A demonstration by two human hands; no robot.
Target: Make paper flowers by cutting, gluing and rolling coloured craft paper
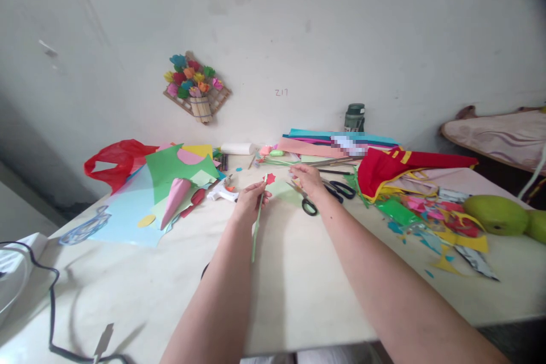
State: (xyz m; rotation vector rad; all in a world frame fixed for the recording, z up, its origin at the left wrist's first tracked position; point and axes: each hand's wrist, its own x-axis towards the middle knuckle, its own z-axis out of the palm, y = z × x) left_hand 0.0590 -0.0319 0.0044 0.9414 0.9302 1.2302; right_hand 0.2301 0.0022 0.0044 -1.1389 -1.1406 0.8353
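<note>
My left hand (249, 199) is closed around a thin green paper stem (257, 227) that carries a small red paper flower (270, 178) at its top. The stem hangs down past my wrist over the table. My right hand (307, 178) lies further back, fingers curled over a pale green sheet (284, 190), beside black-handled scissors (309, 205). What its fingers hold, if anything, I cannot make out.
A white glue gun (222, 190) lies left of my hands. Coloured paper sheets and a pink cone (174, 202) are on the left, a red bag (114, 162) behind them. Paper scraps (426, 216), red cloth (396, 168) and green fruit (497, 214) crowd the right. A cable (51, 296) runs front left.
</note>
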